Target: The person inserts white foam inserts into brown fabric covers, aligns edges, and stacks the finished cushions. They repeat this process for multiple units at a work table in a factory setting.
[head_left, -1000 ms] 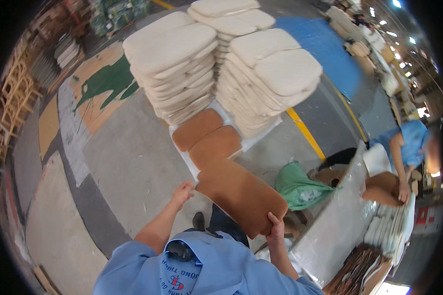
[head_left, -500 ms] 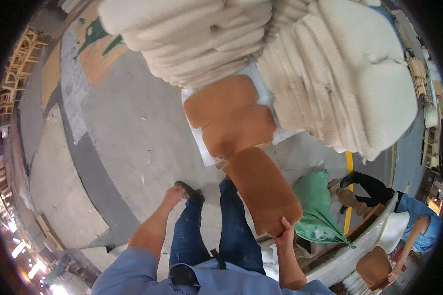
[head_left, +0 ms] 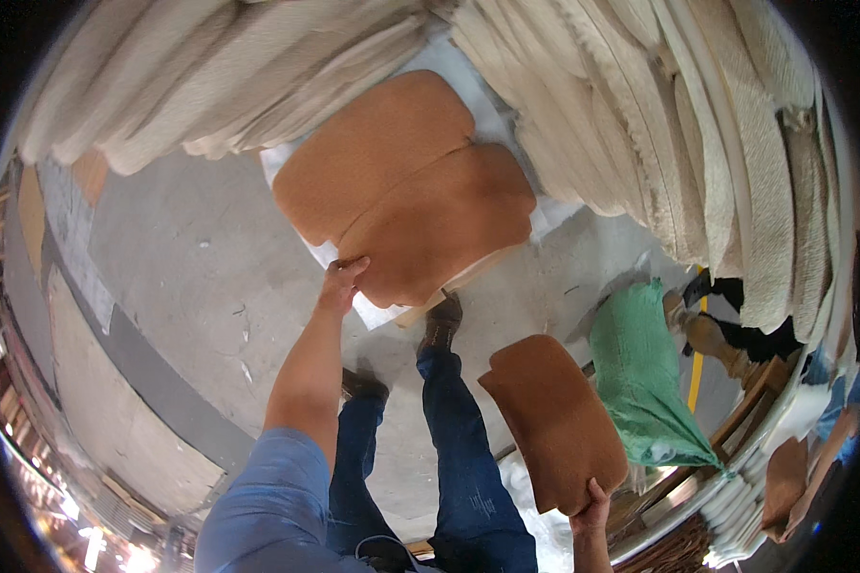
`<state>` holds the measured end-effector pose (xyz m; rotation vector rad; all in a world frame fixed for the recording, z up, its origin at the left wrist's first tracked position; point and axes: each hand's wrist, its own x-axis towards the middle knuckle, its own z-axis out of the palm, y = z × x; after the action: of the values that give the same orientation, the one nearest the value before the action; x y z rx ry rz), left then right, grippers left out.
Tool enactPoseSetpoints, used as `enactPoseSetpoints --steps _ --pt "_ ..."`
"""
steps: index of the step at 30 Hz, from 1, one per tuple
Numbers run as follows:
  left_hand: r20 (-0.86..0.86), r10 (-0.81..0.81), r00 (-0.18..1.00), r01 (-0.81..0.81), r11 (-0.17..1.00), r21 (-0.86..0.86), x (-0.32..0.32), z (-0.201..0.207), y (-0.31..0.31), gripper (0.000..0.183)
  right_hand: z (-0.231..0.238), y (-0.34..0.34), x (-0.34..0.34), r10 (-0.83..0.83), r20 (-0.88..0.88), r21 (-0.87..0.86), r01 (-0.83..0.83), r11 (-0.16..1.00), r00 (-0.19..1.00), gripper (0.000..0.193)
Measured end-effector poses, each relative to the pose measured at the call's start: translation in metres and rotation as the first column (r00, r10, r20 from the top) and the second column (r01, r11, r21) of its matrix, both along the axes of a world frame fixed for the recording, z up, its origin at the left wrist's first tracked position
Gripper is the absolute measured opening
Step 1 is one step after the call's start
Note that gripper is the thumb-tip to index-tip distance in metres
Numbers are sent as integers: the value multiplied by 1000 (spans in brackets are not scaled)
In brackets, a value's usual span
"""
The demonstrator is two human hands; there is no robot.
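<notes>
Brown pad (head_left: pixel 559 425) up on the R side, matte rust-brown, felt-like, thin & flat w/ a smooth face; rounded corners, a small step cut at its far L corner, edge a bit darker. Right hand (head_left: pixel 591 511) has it at the near end, fingers closed on the rim, so that's a firm-looking hold, pad btwn the person's R leg (head_left: pixel 468 449) and the green sack (head_left: pixel 640 363).

Direction now: long axis runs upper L to lower R, steep rather than flat; far end aims up-L toward the other pads, near end down-R into the palm. The broad curved side faces the sack.

Over on the L, left hand (head_left: pixel 342 284) is at the front L corner of the near pad (head_left: pixel 440 224), fingertips on top of the edge; can't tell if it's pinching or just resting. That one overlaps the far pad (head_left: pixel 377 158), same brown, both long axes slanting lower L to upper R, w/ a white sheet (head_left: pixel 552 218) peeking out below. Cream stacks L (head_left: pixel 229 76) & R (head_left: pixel 631 124) behind. Far R edge: co-worker's arm (head_left: pixel 831 458) by another brown piece (head_left: pixel 784 482).
</notes>
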<state>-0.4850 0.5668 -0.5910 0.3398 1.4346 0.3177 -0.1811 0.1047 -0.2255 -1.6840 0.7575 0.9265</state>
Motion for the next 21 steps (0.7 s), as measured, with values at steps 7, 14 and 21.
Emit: enactPoseSetpoints --steps 7,14,21 --pt "373 -72 925 114 989 -91 28 44 -21 65 19 -56 -31 -122 22 -58 123 991 992 73" --pt "24 -466 885 416 811 410 38 175 9 56 25 -75 -60 -87 8 -9 87 996 996 70" --pt "-604 -732 316 911 56 409 80 345 93 54 21 -99 -91 -187 14 7 187 982 982 73"
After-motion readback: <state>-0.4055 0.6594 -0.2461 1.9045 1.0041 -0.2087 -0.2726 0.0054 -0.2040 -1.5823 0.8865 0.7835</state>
